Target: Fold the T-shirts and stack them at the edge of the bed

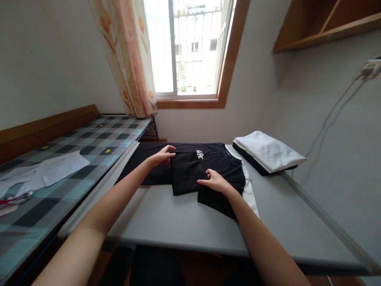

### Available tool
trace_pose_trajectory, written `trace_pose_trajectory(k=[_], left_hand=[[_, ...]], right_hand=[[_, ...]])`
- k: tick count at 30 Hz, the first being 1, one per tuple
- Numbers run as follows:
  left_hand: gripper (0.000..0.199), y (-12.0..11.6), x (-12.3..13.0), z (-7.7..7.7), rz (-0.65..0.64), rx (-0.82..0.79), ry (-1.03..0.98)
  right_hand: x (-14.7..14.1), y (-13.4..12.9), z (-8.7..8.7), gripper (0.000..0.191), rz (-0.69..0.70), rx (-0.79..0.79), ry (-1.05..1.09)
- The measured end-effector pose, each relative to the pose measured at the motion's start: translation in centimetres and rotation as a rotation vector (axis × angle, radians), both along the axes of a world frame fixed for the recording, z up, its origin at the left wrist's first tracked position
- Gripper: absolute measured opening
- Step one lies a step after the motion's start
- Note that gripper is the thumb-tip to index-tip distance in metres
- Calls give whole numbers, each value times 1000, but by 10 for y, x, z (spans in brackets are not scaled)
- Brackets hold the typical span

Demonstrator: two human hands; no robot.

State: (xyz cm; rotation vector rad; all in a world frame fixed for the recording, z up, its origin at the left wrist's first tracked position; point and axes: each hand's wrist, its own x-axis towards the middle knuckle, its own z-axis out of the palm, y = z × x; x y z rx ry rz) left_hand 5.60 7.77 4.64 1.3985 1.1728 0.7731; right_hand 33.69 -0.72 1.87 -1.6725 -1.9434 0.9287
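A black T-shirt [214, 155] with small white lettering lies spread on the grey table, its neckline toward the right. On top of it is a flat, dark, squarish piece [187, 174]; whether it is cloth or a thin board, I cannot tell. My left hand [162, 156] pinches that piece at its far left corner. At its right edge, my right hand [216, 180] grips it between thumb and fingers, above the shirt's near sleeve [218, 203]. White fabric [248, 190] shows along the shirt's right side.
Folded white cloth [268, 151] lies on folded black cloth at the table's right, against the wall. A bed with a checked cover [119, 133] stands left, with papers [64, 167] on it. The grey table [178, 222] ends close to me. A shelf [324, 31] hangs upper right.
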Motion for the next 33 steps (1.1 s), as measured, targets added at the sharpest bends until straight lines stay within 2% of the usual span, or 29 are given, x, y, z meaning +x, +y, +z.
trace_pose_trajectory(k=[3,5,7,9,12,16,20,23,25,27,28,30,33], left_hand=[[58,-6,0,10,33,-11,-166],[58,-10,1,13,85,5,-268],[57,-14,4,10,115,17,-334],[54,-17,8,-2,107,21,-298],[48,-20,16,-27,92,40,-89],[45,-20,21,-51,131,100,43],[45,-23,20,-57,135,212,24],[44,-26,18,-56,137,241,13],[45,-29,19,-54,133,231,12],[46,-34,21,-52,123,235,24],[46,-36,23,-51,114,254,42],[44,-42,28,-49,94,332,109],[38,-49,35,-48,80,458,233]], right_hand=[[2,-1,5,33,-7,-47,283],[6,1,11,33,-60,-70,512],[14,6,15,38,-179,-57,755],[23,13,15,42,-332,-38,903],[32,21,9,40,-472,-107,882],[37,24,3,35,-531,-187,824],[40,18,8,37,-421,-237,710],[37,13,12,49,-329,-212,598],[33,12,13,63,-356,-144,641],[30,13,13,70,-440,-82,778],[29,14,12,67,-482,-78,860],[31,18,11,48,-534,-148,996],[36,23,9,13,-500,-303,1091]])
